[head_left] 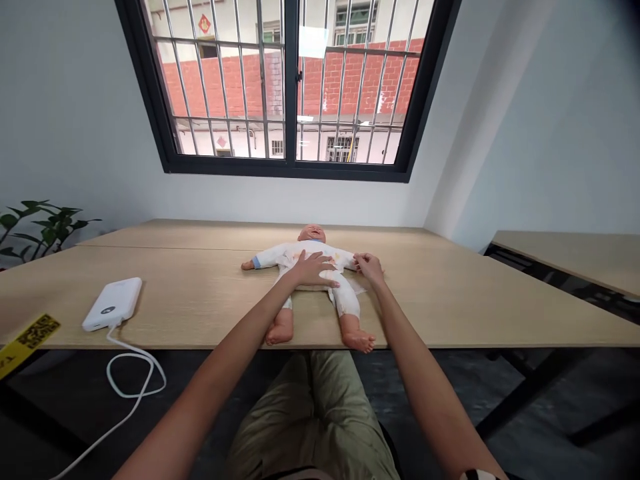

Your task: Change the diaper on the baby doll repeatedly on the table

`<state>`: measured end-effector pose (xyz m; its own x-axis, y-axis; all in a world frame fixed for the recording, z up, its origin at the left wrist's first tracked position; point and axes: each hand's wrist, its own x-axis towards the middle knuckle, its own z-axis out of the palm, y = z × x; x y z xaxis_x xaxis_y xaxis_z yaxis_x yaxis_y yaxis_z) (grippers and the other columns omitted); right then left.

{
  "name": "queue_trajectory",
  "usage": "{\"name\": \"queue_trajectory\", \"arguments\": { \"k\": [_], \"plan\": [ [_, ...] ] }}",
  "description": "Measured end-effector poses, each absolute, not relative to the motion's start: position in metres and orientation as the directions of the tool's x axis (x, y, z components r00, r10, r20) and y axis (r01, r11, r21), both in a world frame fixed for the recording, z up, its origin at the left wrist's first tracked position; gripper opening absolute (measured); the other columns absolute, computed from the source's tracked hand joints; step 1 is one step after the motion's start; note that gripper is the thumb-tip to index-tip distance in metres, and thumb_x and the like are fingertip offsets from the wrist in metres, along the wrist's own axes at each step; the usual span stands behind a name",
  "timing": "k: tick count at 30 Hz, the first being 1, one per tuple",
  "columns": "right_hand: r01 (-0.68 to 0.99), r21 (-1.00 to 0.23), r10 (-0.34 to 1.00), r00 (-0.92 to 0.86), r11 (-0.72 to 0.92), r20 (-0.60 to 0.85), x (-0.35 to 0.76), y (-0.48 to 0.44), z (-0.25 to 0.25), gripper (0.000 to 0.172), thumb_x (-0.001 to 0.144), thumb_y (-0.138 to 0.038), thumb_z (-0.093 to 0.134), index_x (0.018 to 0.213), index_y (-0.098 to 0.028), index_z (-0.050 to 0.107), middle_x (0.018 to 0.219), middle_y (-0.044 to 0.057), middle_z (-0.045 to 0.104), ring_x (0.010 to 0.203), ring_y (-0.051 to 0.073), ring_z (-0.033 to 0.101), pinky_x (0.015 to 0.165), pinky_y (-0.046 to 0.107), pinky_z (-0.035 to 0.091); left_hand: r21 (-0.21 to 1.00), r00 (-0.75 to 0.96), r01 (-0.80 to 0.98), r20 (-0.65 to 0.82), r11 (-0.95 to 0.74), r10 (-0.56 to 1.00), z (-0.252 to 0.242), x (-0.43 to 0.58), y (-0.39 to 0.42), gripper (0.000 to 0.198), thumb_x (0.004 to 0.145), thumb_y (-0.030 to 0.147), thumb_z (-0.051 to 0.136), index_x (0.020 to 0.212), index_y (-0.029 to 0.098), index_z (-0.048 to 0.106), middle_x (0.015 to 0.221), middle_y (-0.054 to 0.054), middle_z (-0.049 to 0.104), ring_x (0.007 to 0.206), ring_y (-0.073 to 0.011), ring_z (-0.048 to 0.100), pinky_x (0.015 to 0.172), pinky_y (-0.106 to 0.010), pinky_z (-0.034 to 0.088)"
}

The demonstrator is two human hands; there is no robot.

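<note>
A baby doll (313,235) in a white romper lies on its back on the wooden table (200,300), head toward the window and bare feet at the near edge. My left hand (314,270) rests flat on the doll's belly with its fingers spread. My right hand (369,265) is at the doll's arm on the right side, its fingers curled and pinched on the white sleeve there.
A white power bank (113,303) lies at the table's left, its white cable (131,380) looping off the front edge. A yellow tag (27,337) sits at the near left corner. A potted plant (43,230) stands far left. A second table (575,257) is on the right.
</note>
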<state>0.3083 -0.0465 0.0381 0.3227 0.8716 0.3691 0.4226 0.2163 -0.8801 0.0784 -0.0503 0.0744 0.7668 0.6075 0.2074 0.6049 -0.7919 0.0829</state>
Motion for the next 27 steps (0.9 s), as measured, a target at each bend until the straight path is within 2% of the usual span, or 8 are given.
{"name": "queue_trajectory", "arguments": {
  "k": [2,4,8,12,16,20,24,27],
  "plan": [
    [0.465,-0.858,0.874,0.297,0.220,0.386,0.316,-0.054,0.038,0.022,0.075,-0.037,0.059,0.072,-0.016,0.061,0.069,0.005,0.064,0.062,0.015,0.053,0.059,0.025,0.043,0.085,0.766,0.605,0.211,-0.792,0.608,0.073,0.079,-0.050,0.064,0.080,0.077,0.050,0.131,0.038,0.058,0.155,-0.001,0.040,0.145,-0.0342,0.027,0.110,-0.074,0.008],
    [0.519,-0.823,0.917,0.169,0.230,0.362,0.320,-0.061,0.036,0.018,0.068,-0.033,0.066,0.073,-0.015,0.066,0.067,0.004,0.064,0.063,0.015,0.052,0.061,0.025,0.041,0.081,0.760,0.608,0.228,-0.790,0.609,0.071,0.078,-0.051,0.064,0.081,0.076,0.049,0.131,0.037,0.058,0.155,-0.001,0.040,0.145,-0.0340,0.027,0.112,-0.072,0.008],
    [0.587,-0.775,0.972,-0.172,0.232,0.161,0.319,-0.068,0.029,0.017,0.065,-0.031,0.068,0.062,-0.015,0.066,0.052,-0.002,0.055,0.051,0.010,0.040,0.055,0.024,0.035,0.034,0.768,0.600,0.257,-0.799,0.587,0.069,0.073,-0.054,0.072,0.075,0.072,0.060,0.137,0.036,0.052,0.156,-0.004,0.038,0.145,-0.0351,0.024,0.114,-0.068,0.007],
    [0.536,-0.766,0.929,-0.297,0.354,0.222,0.314,-0.059,0.019,0.019,0.061,-0.027,0.069,0.050,-0.016,0.057,0.047,-0.006,0.049,0.048,0.008,0.035,0.049,0.022,0.030,-0.042,0.791,0.579,0.269,-0.814,0.549,0.066,0.075,-0.058,0.077,0.071,0.064,0.068,0.138,0.031,0.051,0.155,-0.007,0.039,0.145,-0.0378,0.023,0.113,-0.071,0.006],
    [0.511,-0.781,0.933,-0.213,0.359,0.290,0.311,-0.050,0.015,0.016,0.063,-0.029,0.067,0.059,-0.015,0.061,0.057,-0.003,0.058,0.055,0.011,0.043,0.051,0.022,0.034,-0.117,0.798,0.570,0.316,-0.813,0.514,0.063,0.086,-0.062,0.070,0.072,0.057,0.069,0.130,0.022,0.055,0.148,-0.012,0.047,0.141,-0.0383,0.029,0.112,-0.072,0.006],
    [0.474,-0.832,0.947,-0.011,0.288,0.322,0.310,-0.048,0.016,0.024,0.070,-0.036,0.065,0.060,-0.016,0.055,0.056,-0.003,0.054,0.054,0.010,0.041,0.051,0.023,0.032,-0.189,0.809,0.555,0.349,-0.810,0.474,0.061,0.091,-0.066,0.060,0.076,0.053,0.065,0.123,0.017,0.058,0.136,-0.016,0.056,0.136,-0.0382,0.036,0.113,-0.070,0.010],
    [0.291,-0.945,0.970,0.141,0.149,0.196,0.309,-0.048,0.015,0.020,0.075,-0.031,0.068,0.069,-0.015,0.058,0.053,-0.003,0.052,0.046,0.009,0.039,0.045,0.023,0.031,-0.259,0.827,0.535,0.357,-0.804,0.436,0.060,0.090,-0.067,0.059,0.083,0.041,0.061,0.137,0.022,0.049,0.134,-0.014,0.057,0.129,-0.0365,0.043,0.111,-0.064,0.019],
    [0.198,-0.968,0.962,0.193,0.153,0.192,0.310,-0.049,0.015,0.021,0.085,-0.033,0.065,0.080,-0.012,0.062,0.062,-0.001,0.057,0.049,0.009,0.046,0.047,0.022,0.038,-0.310,0.866,0.475,0.329,-0.824,0.375,0.060,0.091,-0.066,0.059,0.085,0.029,0.056,0.143,0.027,0.044,0.135,-0.012,0.055,0.126,-0.0344,0.046,0.109,-0.059,0.025]
  ]
}}
